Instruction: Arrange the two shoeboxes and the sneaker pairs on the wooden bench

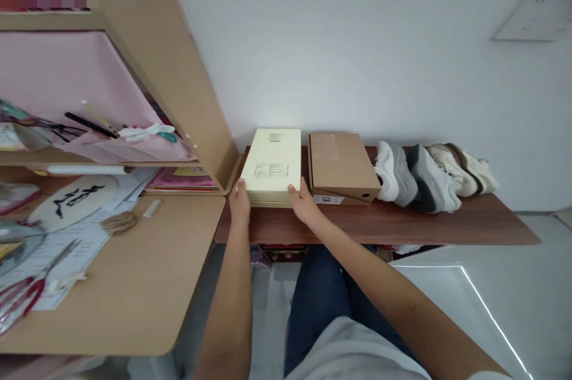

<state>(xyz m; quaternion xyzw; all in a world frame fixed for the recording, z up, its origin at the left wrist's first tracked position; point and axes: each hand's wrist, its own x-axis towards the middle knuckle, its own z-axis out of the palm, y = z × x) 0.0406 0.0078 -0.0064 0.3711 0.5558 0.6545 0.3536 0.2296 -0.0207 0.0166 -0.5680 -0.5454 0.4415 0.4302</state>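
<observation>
A pale cream box [274,159] with small printed text lies flat on a dark wooden bench [286,225] against the wall. My left hand [240,202] grips its near left corner, and my right hand [304,201] holds the near right corner, thumbs on top. The fingers under and beside the box are mostly hidden. A brown cardboard shoebox [340,162] stands just right of the cream box, a narrow gap between them. Farther right, white and grey sneakers [395,174] and several other shoes sit in a row on the bench.
To the left is a desk [165,261] with red-handled scissors [36,285], papers, a round fan [74,201] and a coil of twine [118,223]. A wooden shelf unit [179,70] rises beside the bench. A wall socket [536,13] is at upper right.
</observation>
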